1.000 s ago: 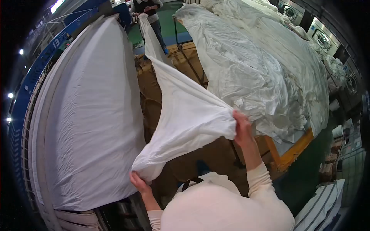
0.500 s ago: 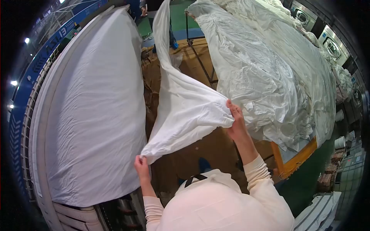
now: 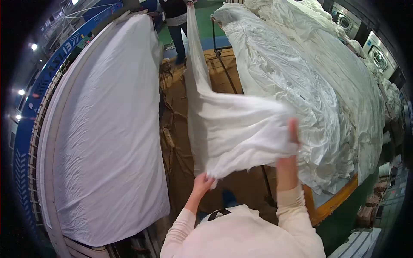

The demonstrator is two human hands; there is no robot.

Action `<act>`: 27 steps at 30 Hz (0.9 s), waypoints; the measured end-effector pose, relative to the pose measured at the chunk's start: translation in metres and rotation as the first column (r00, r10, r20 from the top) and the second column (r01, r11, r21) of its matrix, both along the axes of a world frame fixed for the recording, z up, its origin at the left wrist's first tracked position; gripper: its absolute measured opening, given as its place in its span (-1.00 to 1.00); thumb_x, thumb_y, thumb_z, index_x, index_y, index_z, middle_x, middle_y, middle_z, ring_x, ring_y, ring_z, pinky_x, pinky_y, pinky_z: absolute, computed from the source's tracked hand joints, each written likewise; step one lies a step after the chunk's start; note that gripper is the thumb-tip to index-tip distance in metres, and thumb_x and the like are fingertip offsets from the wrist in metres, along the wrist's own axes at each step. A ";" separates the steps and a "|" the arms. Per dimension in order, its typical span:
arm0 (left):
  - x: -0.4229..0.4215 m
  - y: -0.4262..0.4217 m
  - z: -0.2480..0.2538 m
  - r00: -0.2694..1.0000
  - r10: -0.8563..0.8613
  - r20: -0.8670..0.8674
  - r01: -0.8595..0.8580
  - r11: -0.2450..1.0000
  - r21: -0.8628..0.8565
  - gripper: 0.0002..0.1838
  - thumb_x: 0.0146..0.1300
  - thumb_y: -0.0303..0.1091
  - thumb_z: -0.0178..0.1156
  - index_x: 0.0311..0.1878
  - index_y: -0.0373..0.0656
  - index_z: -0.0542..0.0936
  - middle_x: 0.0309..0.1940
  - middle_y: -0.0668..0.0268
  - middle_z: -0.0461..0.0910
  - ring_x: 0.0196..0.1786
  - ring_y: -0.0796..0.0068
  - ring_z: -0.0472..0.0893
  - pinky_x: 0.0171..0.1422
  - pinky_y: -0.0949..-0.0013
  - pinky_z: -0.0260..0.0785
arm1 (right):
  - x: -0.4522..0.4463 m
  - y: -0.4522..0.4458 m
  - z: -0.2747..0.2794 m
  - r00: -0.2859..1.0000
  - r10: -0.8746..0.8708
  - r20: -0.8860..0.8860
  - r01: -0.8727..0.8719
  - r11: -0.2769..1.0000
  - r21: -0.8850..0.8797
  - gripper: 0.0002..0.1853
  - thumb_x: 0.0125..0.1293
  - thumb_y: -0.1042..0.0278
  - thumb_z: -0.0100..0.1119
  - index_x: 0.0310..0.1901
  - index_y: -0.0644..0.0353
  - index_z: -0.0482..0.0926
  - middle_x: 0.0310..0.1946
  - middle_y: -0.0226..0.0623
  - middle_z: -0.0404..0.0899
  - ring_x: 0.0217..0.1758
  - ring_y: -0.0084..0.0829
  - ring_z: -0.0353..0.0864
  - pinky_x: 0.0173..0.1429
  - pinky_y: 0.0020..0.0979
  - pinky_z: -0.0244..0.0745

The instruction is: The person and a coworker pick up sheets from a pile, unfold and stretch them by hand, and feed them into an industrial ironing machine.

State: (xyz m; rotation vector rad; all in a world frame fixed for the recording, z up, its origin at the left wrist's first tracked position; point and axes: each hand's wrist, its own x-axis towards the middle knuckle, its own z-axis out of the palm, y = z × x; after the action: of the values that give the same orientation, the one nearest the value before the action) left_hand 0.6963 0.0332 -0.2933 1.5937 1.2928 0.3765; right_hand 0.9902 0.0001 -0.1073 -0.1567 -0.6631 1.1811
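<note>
Head view: the fingers of the left hand (image 3: 201, 182) pinch a near corner of a white sheet (image 3: 245, 124), a little of the hem poking out past them. The right hand (image 3: 293, 136), higher up and well apart from the left, is blurred; its thumb presses on the sheet's side edge, while its other fingers are hidden behind the cloth. Between the two sets of fingers the sheet's near edge slants upward, rippled with folds. Beyond them the sheet narrows into a strip that runs away to the hand of another person (image 3: 176, 19).

Left of the left fingers, past a gap showing brown floor covering (image 3: 177, 124), lies the straight side edge of a long white-covered surface (image 3: 107, 129), bordered on its far left by a blue frame (image 3: 32, 103). The same covering shows below the sheet's near edge, leaving open room under both sets of fingers. Close to the right of the right fingers, a heap of white cloth (image 3: 284, 81) begins, its near end hanging by an orange-yellow frame edge (image 3: 335, 204).
</note>
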 end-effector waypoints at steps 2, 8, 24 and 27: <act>0.070 0.034 0.042 0.931 -0.006 0.364 -0.061 0.983 0.172 -0.72 0.13 -0.22 0.24 -0.23 -0.26 0.59 -0.52 0.20 0.55 -0.41 0.49 0.53 -0.26 0.34 0.40 | 0.030 -0.001 0.043 0.986 0.153 0.066 -0.164 0.956 0.242 -0.44 0.38 -0.01 -0.05 0.25 0.21 0.26 0.22 -0.23 0.32 0.23 -0.37 0.37 0.26 -0.29 0.33; 0.198 0.052 0.212 0.299 -0.189 0.936 0.342 0.936 0.080 -0.60 0.36 -0.34 0.01 0.22 -0.25 0.31 -0.01 0.33 0.45 -0.05 0.56 0.47 -0.03 0.41 0.42 | 0.012 -0.017 0.120 0.985 0.024 0.172 -0.074 0.954 0.291 -0.37 0.32 -0.04 0.02 0.26 0.26 0.24 0.21 -0.17 0.32 0.22 -0.36 0.37 0.26 -0.27 0.34; -0.031 0.156 0.032 0.945 0.038 0.326 0.052 0.963 -0.264 -0.78 0.33 -0.28 0.06 -0.09 -0.20 0.51 -0.31 0.34 0.60 -0.29 0.62 0.57 -0.23 0.53 0.43 | -0.019 -0.004 -0.134 0.795 -0.468 0.386 0.560 0.324 -0.762 -0.59 0.31 0.25 0.05 0.08 0.37 0.41 0.02 -0.13 0.49 0.05 -0.27 0.52 0.04 -0.28 0.47; -0.062 0.190 0.006 0.968 0.080 0.239 0.024 0.915 -0.403 -0.65 0.32 -0.19 0.10 0.04 -0.22 0.43 -0.24 0.28 0.58 -0.26 0.56 0.56 -0.21 0.48 0.44 | -0.066 0.049 -0.083 0.787 -0.445 0.427 0.593 0.354 -0.723 -0.51 0.30 0.14 0.10 0.12 0.34 0.35 0.02 -0.18 0.47 0.08 -0.32 0.47 0.14 -0.28 0.41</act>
State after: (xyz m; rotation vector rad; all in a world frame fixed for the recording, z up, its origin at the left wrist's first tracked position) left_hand 0.6342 0.2229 -0.2875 1.1394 1.1127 0.2943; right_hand 0.9244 0.0488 -0.1906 -1.2354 -0.0688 0.7435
